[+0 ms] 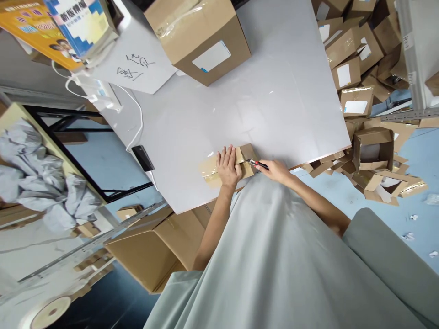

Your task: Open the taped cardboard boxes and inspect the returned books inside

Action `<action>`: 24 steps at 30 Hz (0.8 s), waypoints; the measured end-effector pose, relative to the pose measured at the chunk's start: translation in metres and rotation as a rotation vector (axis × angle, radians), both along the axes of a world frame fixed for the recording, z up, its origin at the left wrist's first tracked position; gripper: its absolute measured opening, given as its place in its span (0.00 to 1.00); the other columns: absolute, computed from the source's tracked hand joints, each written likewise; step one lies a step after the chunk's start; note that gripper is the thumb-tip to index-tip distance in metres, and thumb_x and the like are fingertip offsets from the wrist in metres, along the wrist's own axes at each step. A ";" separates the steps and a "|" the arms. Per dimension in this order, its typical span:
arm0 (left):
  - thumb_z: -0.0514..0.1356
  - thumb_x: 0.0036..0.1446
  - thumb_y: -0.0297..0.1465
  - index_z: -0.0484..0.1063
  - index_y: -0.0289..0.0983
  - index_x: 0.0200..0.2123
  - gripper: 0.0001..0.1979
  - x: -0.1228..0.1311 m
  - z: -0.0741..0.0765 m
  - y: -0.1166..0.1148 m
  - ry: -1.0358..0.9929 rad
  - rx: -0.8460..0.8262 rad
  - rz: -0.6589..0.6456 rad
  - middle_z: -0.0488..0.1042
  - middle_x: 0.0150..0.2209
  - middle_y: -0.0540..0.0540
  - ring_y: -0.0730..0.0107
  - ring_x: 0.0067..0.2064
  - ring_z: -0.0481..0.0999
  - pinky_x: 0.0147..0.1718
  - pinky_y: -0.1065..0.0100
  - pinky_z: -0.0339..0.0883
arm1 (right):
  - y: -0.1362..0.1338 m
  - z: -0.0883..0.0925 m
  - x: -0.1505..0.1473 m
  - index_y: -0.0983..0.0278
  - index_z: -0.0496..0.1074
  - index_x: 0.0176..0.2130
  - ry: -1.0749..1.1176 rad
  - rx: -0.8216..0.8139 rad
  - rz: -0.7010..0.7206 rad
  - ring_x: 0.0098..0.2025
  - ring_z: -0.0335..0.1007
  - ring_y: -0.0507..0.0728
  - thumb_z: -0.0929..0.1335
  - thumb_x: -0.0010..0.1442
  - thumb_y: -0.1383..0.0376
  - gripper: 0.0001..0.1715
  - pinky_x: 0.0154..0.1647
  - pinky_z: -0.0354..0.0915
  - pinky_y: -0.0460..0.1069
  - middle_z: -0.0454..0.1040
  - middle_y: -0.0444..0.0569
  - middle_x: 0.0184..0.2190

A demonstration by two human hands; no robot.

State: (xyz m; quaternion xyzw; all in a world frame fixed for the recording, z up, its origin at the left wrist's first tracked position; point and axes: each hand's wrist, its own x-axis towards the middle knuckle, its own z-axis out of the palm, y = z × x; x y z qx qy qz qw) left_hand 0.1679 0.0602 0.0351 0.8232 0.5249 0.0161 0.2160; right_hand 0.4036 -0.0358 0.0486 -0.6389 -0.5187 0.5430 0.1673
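A small brown cardboard box (246, 151) lies at the near edge of the pale table, with clear tape shining on its left part. My left hand (227, 168) rests flat on top of it, fingers stretched out and pointing away from me. From the right, my right hand (274, 171) grips a red and black utility knife (259, 164). The knife's tip meets the cardboard close to a seam, just right of my left hand. How deep the blade sits cannot be made out.
A larger taped carton (212, 50) with a white label stands at the table's back. Left of it are books (80, 25), a white bin (133, 59), a power strip (99, 91) and a black phone-like device (143, 158). Cartons (356, 100) pile up right; a big open box (164, 242) sits below left.
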 end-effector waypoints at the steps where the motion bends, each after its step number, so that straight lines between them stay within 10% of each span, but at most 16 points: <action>1: 0.56 0.62 0.31 0.64 0.38 0.77 0.39 -0.001 0.003 0.002 -0.008 -0.012 -0.016 0.68 0.77 0.36 0.46 0.83 0.55 0.81 0.35 0.43 | -0.003 -0.001 -0.003 0.54 0.82 0.56 -0.012 -0.006 -0.010 0.43 0.83 0.63 0.65 0.81 0.50 0.20 0.36 0.61 0.48 0.87 0.48 0.41; 12: 0.57 0.74 0.36 0.77 0.45 0.55 0.12 -0.021 0.042 -0.018 0.047 -0.021 -0.115 0.80 0.60 0.35 0.47 0.63 0.80 0.62 0.43 0.73 | -0.028 -0.007 -0.005 0.57 0.79 0.54 0.040 -0.056 -0.182 0.32 0.80 0.59 0.63 0.81 0.51 0.19 0.34 0.64 0.47 0.84 0.45 0.32; 18: 0.68 0.67 0.46 0.73 0.40 0.62 0.26 -0.009 0.052 -0.021 0.086 -0.064 -0.252 0.75 0.63 0.30 0.40 0.64 0.75 0.65 0.42 0.68 | -0.033 -0.004 0.001 0.56 0.80 0.55 0.060 -0.027 -0.185 0.30 0.79 0.59 0.64 0.81 0.51 0.19 0.36 0.63 0.48 0.83 0.44 0.30; 24: 0.79 0.54 0.36 0.72 0.41 0.57 0.31 -0.001 0.046 -0.003 0.183 -0.118 -0.326 0.74 0.60 0.32 0.36 0.61 0.75 0.61 0.42 0.71 | -0.026 0.000 -0.002 0.55 0.81 0.56 0.028 0.026 -0.103 0.39 0.82 0.62 0.65 0.81 0.51 0.19 0.36 0.59 0.48 0.85 0.47 0.36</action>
